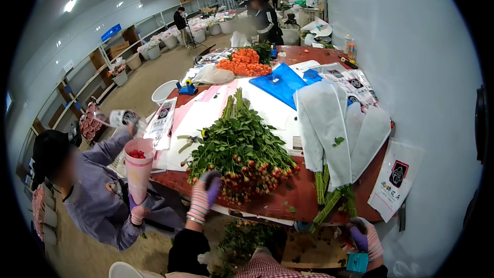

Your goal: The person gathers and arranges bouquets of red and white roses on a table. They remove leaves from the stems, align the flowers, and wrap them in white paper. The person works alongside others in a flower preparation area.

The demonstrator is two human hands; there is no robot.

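My left hand, in a striped glove, reaches to the near edge of a leafy pile of small orange-red roses, fingers loosely bent and apart. At lower right, my right hand has curled fingers below wrapped bunches' stem ends; what it holds, if anything, is unclear. A teal object is beneath that hand. Green-handled cutters lie left of the roses. White sleeves cover the bunches on the right.
A co-worker on the left holds a pink-wrapped bouquet. The red table bears paper, a blue plastic sheet and orange roses. A white wall borders the right. Other people, buckets and shelves are behind.
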